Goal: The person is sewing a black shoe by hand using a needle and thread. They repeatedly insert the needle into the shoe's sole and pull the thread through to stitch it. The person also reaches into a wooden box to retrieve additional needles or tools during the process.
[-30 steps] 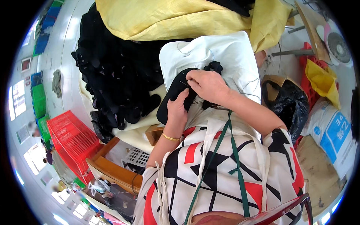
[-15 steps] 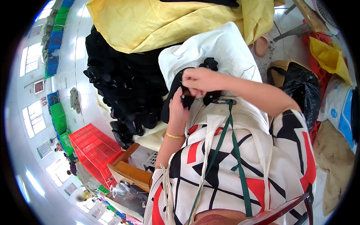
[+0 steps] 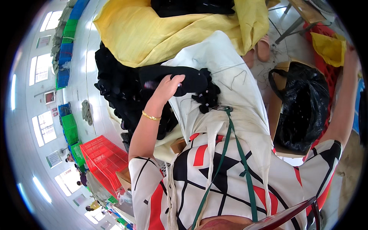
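My left hand (image 3: 168,88) is closed on a long black fabric piece (image 3: 195,78), held above the white cloth (image 3: 230,73) over my lap. The piece stretches left across a heap of similar black pieces (image 3: 119,82). Beside its right end, a bunch of small black bits (image 3: 209,94) lies on the white cloth. A small dark metal tool (image 3: 221,108) sits there at the end of a green cord (image 3: 234,134) from my neck. My right hand (image 3: 350,59) is stretched out to the far right, by a yellow bag (image 3: 329,48); its fingers are blurred near the rim.
Yellow sheeting (image 3: 142,38) covers the far side, with black material (image 3: 191,7) on it. To my right stands a cardboard box (image 3: 276,111) with a black plastic bag (image 3: 303,107) in it. A red crate (image 3: 103,161) stands at left.
Both hands were together at the black piece. My right hand has swung far out to the right; my left hand has moved left and away from me with the piece.
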Tool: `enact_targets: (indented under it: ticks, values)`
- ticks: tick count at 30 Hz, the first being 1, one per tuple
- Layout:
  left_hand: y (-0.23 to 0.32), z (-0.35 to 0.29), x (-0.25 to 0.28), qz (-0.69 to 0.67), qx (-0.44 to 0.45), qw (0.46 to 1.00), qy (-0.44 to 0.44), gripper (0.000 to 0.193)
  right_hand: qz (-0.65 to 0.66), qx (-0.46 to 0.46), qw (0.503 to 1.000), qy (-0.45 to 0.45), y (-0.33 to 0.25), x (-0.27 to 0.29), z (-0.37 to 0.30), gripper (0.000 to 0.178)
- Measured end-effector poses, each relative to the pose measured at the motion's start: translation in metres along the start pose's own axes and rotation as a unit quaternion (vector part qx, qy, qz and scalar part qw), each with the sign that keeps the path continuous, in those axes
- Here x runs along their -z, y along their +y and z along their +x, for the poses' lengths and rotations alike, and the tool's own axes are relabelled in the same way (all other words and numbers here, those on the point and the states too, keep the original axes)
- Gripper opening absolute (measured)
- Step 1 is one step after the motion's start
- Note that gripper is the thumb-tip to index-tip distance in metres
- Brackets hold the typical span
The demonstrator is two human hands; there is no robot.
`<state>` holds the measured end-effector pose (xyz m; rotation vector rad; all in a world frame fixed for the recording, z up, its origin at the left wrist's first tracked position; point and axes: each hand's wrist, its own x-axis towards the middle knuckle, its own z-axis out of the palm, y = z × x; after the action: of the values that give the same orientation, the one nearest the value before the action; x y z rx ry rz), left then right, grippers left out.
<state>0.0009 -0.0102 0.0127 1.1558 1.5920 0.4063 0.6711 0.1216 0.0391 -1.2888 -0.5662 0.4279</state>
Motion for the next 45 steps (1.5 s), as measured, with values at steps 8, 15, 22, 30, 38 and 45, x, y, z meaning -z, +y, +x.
enact_targets:
  ticks: [8,15,22,30,38,45]
  values:
    - [-0.004,0.033,-0.072,0.237,-0.044,0.954,-0.179,0.05,-0.276,0.157,0.948,0.035,0.04,0.076,0.004,0.028]
    - [-0.025,-0.004,-0.064,0.244,-0.182,0.95,-0.065,0.034,-0.218,-0.003,0.884,-0.413,0.076,-0.046,-0.19,0.017]
    - [-0.052,-0.021,-0.07,0.197,-0.231,0.951,0.052,0.016,-0.121,0.176,0.672,-0.709,0.049,-0.115,-0.403,0.02]
    - [-0.049,-0.037,-0.071,0.249,-0.283,0.917,0.132,0.021,-0.15,0.156,0.676,-0.705,0.072,-0.107,-0.441,0.014]
    - [-0.065,-0.038,-0.084,-0.279,0.06,0.958,0.023,0.021,-0.134,-0.014,0.761,-0.635,0.059,-0.106,-0.436,0.008]
    - [-0.072,-0.037,-0.081,-0.367,0.074,0.927,0.003,0.023,-0.048,-0.254,0.787,-0.56,0.053,-0.11,-0.426,0.009]
